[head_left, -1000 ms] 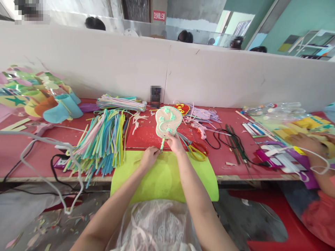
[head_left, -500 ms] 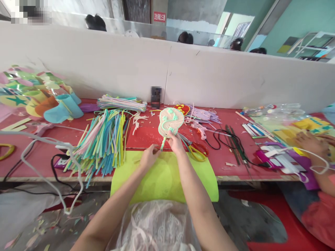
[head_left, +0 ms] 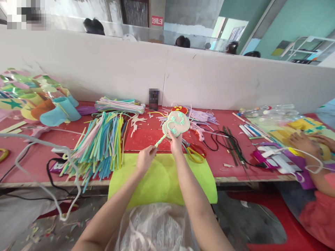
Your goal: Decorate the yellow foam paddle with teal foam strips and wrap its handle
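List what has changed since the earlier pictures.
The fan has shifted right and tilted, so its handle now slants down toward the left hand. A yellow loop has appeared at the left edge since the first picture. The right hand still holds the fan; the strip bundle and scissors stayed put.

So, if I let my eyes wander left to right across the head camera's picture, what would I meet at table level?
Blue boot-shaped piece → heap of coloured strips → left hand → fan-shaped craft → pink glue gun → dark rods → co-worker's hands.
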`<state>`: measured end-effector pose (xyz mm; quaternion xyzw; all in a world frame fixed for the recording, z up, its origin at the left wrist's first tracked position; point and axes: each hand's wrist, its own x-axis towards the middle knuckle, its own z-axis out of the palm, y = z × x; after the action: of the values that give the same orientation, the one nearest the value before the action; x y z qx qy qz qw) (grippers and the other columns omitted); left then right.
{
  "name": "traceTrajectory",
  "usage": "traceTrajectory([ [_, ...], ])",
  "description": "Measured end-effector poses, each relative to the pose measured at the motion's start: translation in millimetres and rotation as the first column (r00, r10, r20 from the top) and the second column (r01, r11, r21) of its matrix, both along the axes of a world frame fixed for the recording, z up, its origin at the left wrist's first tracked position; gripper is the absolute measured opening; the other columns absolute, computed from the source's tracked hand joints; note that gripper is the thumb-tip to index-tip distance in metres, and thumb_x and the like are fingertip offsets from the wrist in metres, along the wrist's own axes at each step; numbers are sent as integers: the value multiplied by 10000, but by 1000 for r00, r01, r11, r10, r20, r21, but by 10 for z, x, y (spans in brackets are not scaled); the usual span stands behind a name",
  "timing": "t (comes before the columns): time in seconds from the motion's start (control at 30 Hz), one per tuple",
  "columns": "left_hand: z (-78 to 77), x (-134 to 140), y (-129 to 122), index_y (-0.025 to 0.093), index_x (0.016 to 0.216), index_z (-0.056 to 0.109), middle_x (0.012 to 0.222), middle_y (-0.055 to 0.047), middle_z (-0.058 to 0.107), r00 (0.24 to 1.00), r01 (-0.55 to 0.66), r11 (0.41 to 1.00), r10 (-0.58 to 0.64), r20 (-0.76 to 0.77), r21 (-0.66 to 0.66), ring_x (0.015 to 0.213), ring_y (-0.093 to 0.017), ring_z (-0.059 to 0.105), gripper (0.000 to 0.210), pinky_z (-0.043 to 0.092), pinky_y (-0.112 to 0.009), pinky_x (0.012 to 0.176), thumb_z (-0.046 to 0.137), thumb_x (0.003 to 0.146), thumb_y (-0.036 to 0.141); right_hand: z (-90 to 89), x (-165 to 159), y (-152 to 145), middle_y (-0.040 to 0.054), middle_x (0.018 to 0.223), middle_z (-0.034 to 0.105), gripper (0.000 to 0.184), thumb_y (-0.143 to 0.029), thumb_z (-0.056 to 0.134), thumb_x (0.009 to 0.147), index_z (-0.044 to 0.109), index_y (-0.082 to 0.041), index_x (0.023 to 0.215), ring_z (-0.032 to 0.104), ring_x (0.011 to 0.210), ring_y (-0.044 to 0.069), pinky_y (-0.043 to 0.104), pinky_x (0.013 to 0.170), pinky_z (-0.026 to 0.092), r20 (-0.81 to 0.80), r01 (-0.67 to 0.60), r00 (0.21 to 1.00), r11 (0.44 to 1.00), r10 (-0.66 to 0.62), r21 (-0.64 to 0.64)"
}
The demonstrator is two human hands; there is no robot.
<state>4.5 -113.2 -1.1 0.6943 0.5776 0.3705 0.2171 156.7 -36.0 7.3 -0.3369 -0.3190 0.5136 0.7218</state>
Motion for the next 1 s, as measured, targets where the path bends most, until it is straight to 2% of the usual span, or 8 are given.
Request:
traceTrajectory([
  [0.13,159,-66,45,212,857,628,771,-18,658,990,-33,997,42,-137,72,660,-135,569,209,348,-216,593,468,855,347,55,-1,-32,21,1152,614,586,-276,727,624,490,-264,1159,621,957,182,327,722,577,52,-23,998,999,22,27],
  [0.23,295,-197,171,223,861,650,852,-35,661,985,44,991,-22,-170,124,734,-152,588,199,379,-228,638,474,851,317,75,50,-35,24,1085,652,503,-271,735,621,565,-222,1091,635,931,199,357,744,577,59,-77,995,997,76,3],
  [0.33,382,-338,368,210,863,662,860,-44,659,988,142,982,-132,-84,126,751,-151,594,211,419,-237,706,487,841,326,81,117,-11,22,1021,681,458,-255,743,615,607,-199,1049,650,904,213,389,764,575,10,-126,992,992,126,-17],
  [0.47,360,-383,639,180,849,657,850,-43,674,945,293,952,-303,127,91,800,-155,610,216,445,-244,758,499,822,326,109,136,57,15,997,693,426,-228,746,612,621,-211,1019,654,916,205,380,778,579,-81,-147,986,989,143,-36],
  [0.63,255,-200,803,160,890,625,668,-15,631,929,181,980,-197,312,82,649,-123,596,247,460,-232,678,425,837,295,177,20,207,-7,1081,664,477,-225,713,658,563,-262,1109,624,1016,172,360,868,556,-163,-17,986,998,27,65],
  [0.73,264,-116,791,165,906,606,607,8,594,921,190,979,-202,332,68,550,-104,565,249,451,-217,610,413,845,310,167,-58,310,-1,1129,640,519,-230,702,670,526,-267,1157,602,1063,168,377,896,544,-191,81,980,993,-63,89],
  [0.87,349,-117,778,168,903,605,564,25,556,943,207,978,-204,263,17,442,-88,506,253,409,-206,503,436,838,344,92,-100,390,21,1153,622,497,-245,703,666,549,-245,1138,592,1078,189,390,876,555,-190,130,975,989,-115,70],
  [1.0,371,-113,861,154,853,600,569,17,558,908,284,958,-252,334,-48,470,-94,527,234,422,-211,510,465,821,342,12,-69,377,52,1136,627,465,-308,696,666,585,-207,1106,614,1023,214,361,751,593,-59,142,988,989,-140,43],
])
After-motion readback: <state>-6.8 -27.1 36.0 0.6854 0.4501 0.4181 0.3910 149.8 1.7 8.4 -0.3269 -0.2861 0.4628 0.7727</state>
